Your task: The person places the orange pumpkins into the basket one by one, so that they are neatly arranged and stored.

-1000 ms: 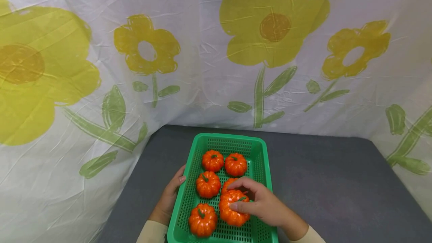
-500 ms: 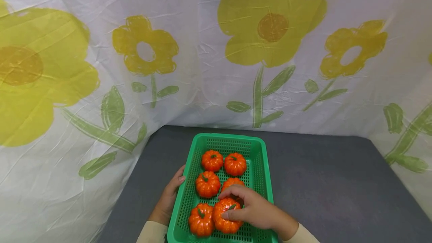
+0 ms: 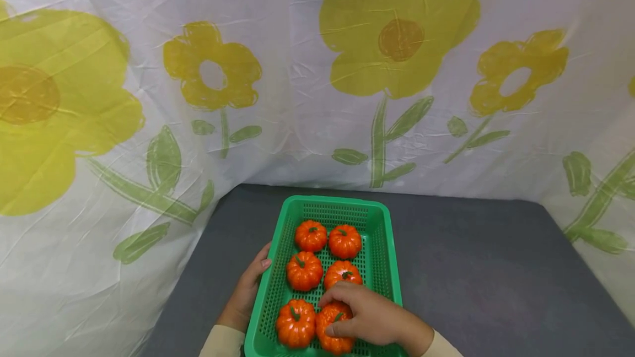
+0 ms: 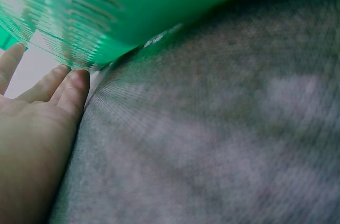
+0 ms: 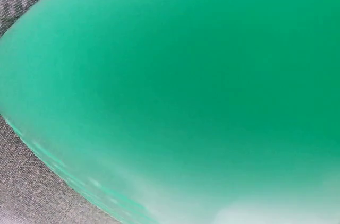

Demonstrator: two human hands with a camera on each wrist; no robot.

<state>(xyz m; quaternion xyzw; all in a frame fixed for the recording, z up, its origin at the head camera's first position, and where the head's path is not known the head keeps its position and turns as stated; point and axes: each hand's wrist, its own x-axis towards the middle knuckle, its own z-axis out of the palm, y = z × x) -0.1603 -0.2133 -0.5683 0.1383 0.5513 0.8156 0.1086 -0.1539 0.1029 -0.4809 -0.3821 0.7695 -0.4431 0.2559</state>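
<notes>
My right hand (image 3: 369, 315) grips a small orange pumpkin (image 3: 329, 318) with thumb and fingers, low in the green plastic basket (image 3: 392, 247). Left of that pumpkin, right beside it, sits another pumpkin (image 3: 295, 324). Farther back in the basket are a pumpkin (image 3: 305, 271) on the left, one (image 3: 342, 272) partly behind my right fingers, and more in the back row (image 3: 311, 236). My left hand (image 3: 245, 291) rests against the basket's left side, thumb at the rim. In the left wrist view its fingers (image 4: 73, 94) lie fairly straight against the perforated wall.
The basket stands on a dark grey tabletop (image 3: 476, 269), which extends to its right. A white curtain (image 3: 297, 70) printed with yellow flowers encloses the back and sides. Only the blurred green basket wall (image 5: 186, 86) and grey cloth (image 5: 32, 165) show in the right wrist view.
My right hand has moved left and slightly nearer with the pumpkin, setting it lower beside the front-left one. The pumpkin behind it has become more visible. My left hand has stayed put.
</notes>
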